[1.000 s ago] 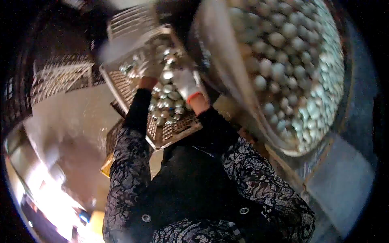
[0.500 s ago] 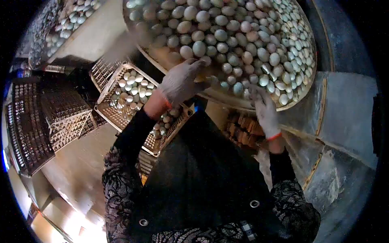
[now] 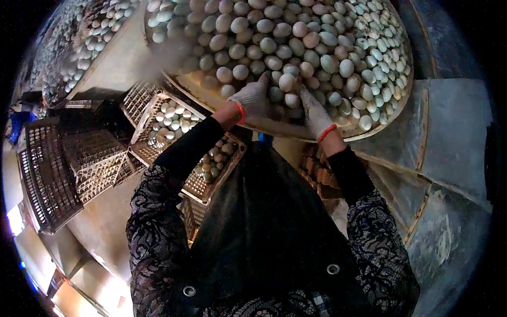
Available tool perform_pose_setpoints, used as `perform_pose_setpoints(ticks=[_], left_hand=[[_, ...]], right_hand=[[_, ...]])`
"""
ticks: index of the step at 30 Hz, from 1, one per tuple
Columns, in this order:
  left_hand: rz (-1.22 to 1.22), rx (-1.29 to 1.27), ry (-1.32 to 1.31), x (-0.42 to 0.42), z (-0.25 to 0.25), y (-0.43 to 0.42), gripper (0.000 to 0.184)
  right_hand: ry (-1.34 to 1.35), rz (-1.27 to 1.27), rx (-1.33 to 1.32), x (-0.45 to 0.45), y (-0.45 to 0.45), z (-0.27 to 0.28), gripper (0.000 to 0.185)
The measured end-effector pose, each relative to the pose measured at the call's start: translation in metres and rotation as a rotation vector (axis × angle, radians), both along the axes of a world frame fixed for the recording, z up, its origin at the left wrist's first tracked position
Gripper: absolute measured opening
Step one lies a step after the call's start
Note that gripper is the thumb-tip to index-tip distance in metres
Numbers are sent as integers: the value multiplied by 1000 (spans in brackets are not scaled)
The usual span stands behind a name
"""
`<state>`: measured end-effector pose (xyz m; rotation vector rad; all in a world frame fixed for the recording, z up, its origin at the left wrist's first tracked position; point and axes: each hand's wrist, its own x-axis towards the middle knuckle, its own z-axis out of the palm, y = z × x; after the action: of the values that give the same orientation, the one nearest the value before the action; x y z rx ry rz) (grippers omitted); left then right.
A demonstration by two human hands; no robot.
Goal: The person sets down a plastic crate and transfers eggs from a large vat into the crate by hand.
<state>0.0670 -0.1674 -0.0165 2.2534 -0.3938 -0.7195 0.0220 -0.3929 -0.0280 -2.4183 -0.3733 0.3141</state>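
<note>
Reaching with the gloved left hand point(image 3: 251, 99) and right hand point(image 3: 316, 115) into the eggs point(image 3: 328, 64) heaped inside the big round tub point(image 3: 186, 87), near its rim on the wearer's side, with a few of these between both hands. Smooth and oval, coloured pale blue-green, grey and cream, looking brighter and more shiny toward the right rim, duller in the middle. Left forefinger stretched out, right fingertips close against an egg, but impossible to tell for either hand if pinching or only touching.
</note>
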Motion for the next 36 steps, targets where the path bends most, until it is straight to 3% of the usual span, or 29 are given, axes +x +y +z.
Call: perform_pose_setpoints(ticks=[3,6,9,11,12,15,16,18,19,21,22,24,27,30,31,33,35,36], left_hand=[[89,-2,50,-3,36,2,105],[89,-92,96,-5,50,5,103],[123,-226,120,2,6,2,103],[162,-437,195,14,-46,0,103],[183,-497,215,14,-45,-2,103],[188,-420,76,5,-26,0,102],[201,-439,21,3,-23,0,101],[217,-455,-29,1,-20,2,100],[222,-426,-18,2,-21,2,99],[233,-400,-10,1,-15,3,97],[236,-399,-4,2,-9,4,97],[247,-398,1,1,9,8,97],[310,-451,93,-4,27,10,95],[327,-527,93,0,3,7,96],[343,-587,109,-1,-1,6,96],[361,-649,124,-1,-1,6,96],[299,-586,27,-1,6,7,82],[299,-586,26,-2,18,7,82]], right_hand=[[233,-179,387,4,22,28,54],[125,-45,277,6,21,30,68],[348,-101,505,6,25,32,74],[137,-9,298,5,20,20,74],[67,21,230,5,21,20,74],[196,-66,323,2,27,27,70],[231,-136,448,1,31,33,52],[273,-205,574,0,28,19,43],[-36,-124,266,3,23,3,41],[-342,-33,-48,2,22,-7,40],[-67,-148,394,-1,28,1,40],[225,-253,827,3,31,8,39],[194,-138,390,14,23,5,40],[109,-86,493,14,26,8,41],[-273,57,81,22,21,-10,41],[-647,200,-339,26,16,-24,41],[-163,18,207,22,18,-20,42],[-22,-75,358,23,19,-16,43]])
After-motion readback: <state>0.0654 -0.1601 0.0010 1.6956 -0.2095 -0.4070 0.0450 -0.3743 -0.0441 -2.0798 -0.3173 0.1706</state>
